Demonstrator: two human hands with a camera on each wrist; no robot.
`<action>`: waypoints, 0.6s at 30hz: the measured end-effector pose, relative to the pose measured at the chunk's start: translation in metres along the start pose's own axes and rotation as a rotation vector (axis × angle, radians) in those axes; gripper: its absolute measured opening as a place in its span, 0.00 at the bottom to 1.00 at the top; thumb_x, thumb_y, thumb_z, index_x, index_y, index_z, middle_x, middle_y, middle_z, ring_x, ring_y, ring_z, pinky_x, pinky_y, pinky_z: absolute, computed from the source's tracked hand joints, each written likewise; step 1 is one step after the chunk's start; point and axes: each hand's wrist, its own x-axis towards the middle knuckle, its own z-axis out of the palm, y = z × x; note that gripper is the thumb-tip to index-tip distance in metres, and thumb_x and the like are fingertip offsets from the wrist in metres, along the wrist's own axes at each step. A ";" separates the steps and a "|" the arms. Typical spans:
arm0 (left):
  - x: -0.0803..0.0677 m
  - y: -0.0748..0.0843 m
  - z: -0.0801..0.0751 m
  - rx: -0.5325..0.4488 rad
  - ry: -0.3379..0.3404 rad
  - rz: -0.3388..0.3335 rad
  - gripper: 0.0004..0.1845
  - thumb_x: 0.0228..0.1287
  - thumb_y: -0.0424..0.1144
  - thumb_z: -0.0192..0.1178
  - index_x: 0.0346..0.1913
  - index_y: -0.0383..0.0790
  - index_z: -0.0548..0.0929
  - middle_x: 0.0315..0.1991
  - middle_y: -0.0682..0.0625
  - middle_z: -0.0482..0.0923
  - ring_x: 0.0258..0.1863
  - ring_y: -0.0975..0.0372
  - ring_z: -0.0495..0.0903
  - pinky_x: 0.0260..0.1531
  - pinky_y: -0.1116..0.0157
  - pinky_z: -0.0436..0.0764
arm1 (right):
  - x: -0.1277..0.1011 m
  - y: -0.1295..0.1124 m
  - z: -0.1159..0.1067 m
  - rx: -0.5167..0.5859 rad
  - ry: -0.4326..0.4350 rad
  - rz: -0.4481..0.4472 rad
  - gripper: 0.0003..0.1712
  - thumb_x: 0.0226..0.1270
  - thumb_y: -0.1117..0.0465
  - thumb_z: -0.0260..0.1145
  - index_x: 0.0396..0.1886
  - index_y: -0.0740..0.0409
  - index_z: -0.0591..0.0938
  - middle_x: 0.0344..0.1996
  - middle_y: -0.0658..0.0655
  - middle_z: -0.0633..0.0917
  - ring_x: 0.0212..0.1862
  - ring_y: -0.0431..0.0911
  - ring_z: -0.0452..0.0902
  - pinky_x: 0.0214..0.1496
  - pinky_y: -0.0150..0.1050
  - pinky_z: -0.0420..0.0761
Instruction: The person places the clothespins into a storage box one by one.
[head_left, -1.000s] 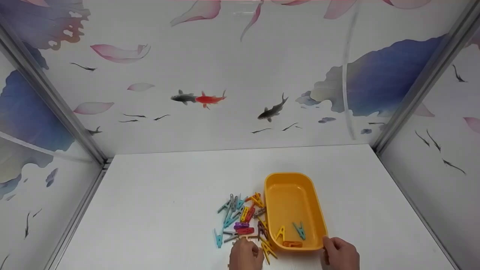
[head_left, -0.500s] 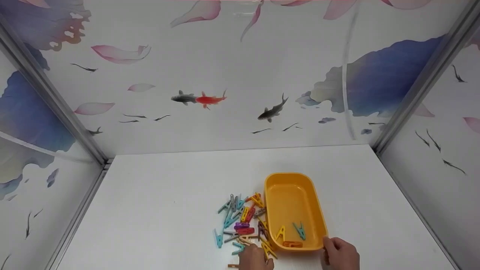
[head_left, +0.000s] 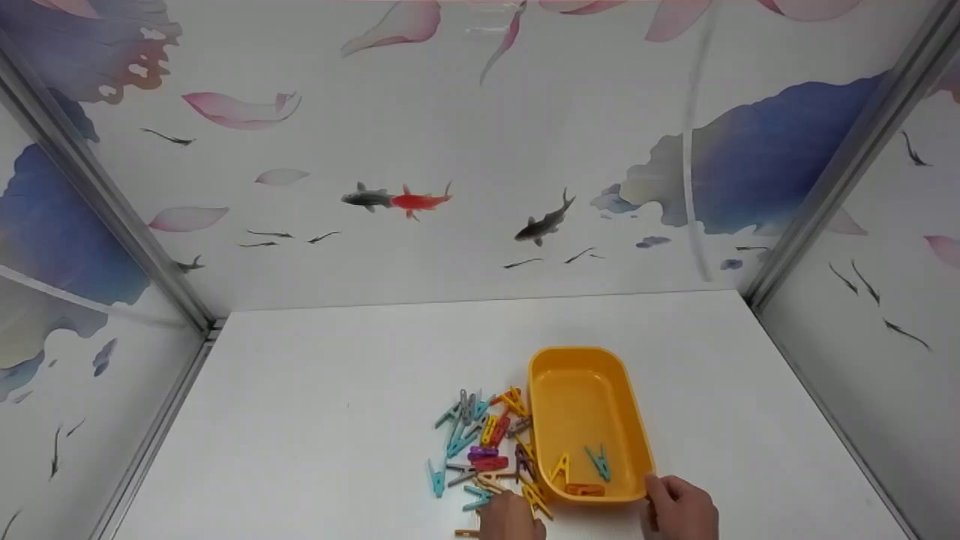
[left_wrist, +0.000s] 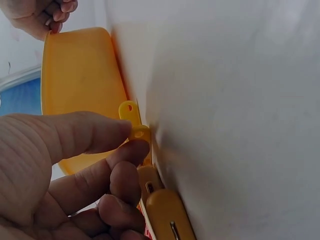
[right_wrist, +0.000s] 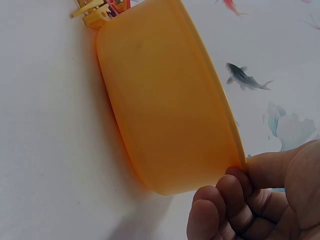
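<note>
My left hand (head_left: pixel 513 516) is low in the head view, beside the near end of a pile of clothespins. In the left wrist view its thumb and forefinger pinch the end of a yellow clothespin (left_wrist: pixel 140 133) lying on the table. My right hand (head_left: pixel 682 507) pinches the rim of a yellow plastic tub (head_left: pixel 588 421) at its near right corner; the right wrist view shows thumb and forefinger on that rim. Inside the tub lie a yellow clothespin (head_left: pixel 560 466), a teal clothespin (head_left: pixel 600 461) and an orange clothespin (head_left: pixel 585 489).
Left of the tub spreads the pile, with a purple clothespin (head_left: pixel 483 451), a red clothespin (head_left: pixel 490 463) and several blue, grey and yellow ones. A tan clothespin (head_left: pixel 466 533) lies by the left hand. Printed walls enclose the white table (head_left: pixel 337 420).
My left hand has moved right and towards the body, uncovering a blue clothespin and tan ones, and has come to the yellow clothespin. The right hand and the tub have stayed put.
</note>
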 end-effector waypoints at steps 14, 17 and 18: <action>-0.006 -0.004 -0.014 -0.053 0.046 -0.125 0.22 0.54 0.35 0.66 0.10 0.42 0.67 0.13 0.53 0.57 0.16 0.62 0.61 0.23 0.62 0.68 | 0.001 0.001 -0.001 -0.019 -0.006 0.005 0.21 0.73 0.50 0.55 0.27 0.61 0.81 0.15 0.52 0.75 0.21 0.46 0.70 0.26 0.37 0.70; -0.007 -0.004 -0.020 -0.060 0.051 -0.135 0.20 0.54 0.36 0.67 0.11 0.41 0.69 0.14 0.52 0.61 0.18 0.61 0.67 0.28 0.59 0.73 | 0.001 0.001 -0.001 -0.008 -0.011 0.013 0.21 0.73 0.50 0.55 0.28 0.61 0.80 0.15 0.52 0.75 0.21 0.46 0.70 0.26 0.37 0.70; -0.007 -0.004 -0.022 -0.065 0.058 -0.127 0.19 0.54 0.35 0.66 0.12 0.41 0.70 0.14 0.52 0.62 0.19 0.60 0.68 0.29 0.59 0.74 | 0.001 0.001 -0.001 -0.003 -0.013 0.012 0.21 0.74 0.50 0.55 0.28 0.61 0.80 0.15 0.52 0.75 0.21 0.46 0.70 0.26 0.37 0.70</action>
